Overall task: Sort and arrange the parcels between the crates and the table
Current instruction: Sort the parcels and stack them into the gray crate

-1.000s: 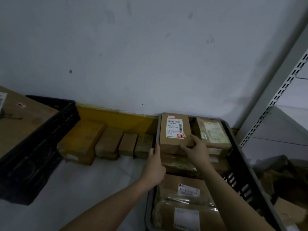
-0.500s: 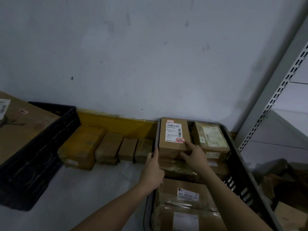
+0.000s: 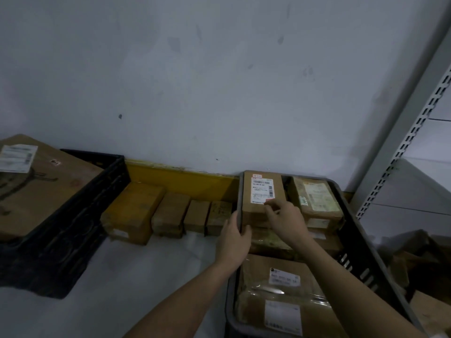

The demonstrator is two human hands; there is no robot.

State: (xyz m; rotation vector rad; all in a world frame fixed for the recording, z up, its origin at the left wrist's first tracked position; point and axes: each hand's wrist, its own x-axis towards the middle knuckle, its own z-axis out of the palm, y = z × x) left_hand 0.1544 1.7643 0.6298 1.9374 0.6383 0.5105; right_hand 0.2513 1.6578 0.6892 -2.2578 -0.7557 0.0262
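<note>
I took the grey crate (image 3: pixel 380 269) as my landmark; it sat on the white counter (image 3: pixel 146 276) against the wall, packed with parcels. At its far left corner lay the labelled brown parcel (image 3: pixel 262 191), flat on top of the stack, its white shipping label facing up. My left hand (image 3: pixel 233 242) was at the crate's left rim, fingers curled round the near left corner of that parcel, so that grip was grasping the parcel. My right hand (image 3: pixel 285 220) rested on the parcel's near edge, fingertips at the lower end of the label and fingers bent over the front face; it looked to be grasping the parcel too, though I could not see the thumb. Just right of it in the crate lay a taped parcel (image 3: pixel 317 198) with a pale label, on top of other boxes. At the near end of the crate lay a plastic-wrapped parcel (image 3: pixel 280 296) bearing two white labels. Left of the crate, along the yellow strip (image 3: pixel 180 179) at the foot of the wall, four brown boxes (image 3: pixel 170 213) stood in a row on the counter, the largest farthest from the crate. Farther left again sat a black crate (image 3: pixel 73 228) holding a large cardboard box (image 3: pixel 44 186). Right of the grey crate rose a slotted metal upright (image 3: pixel 402 147).
</note>
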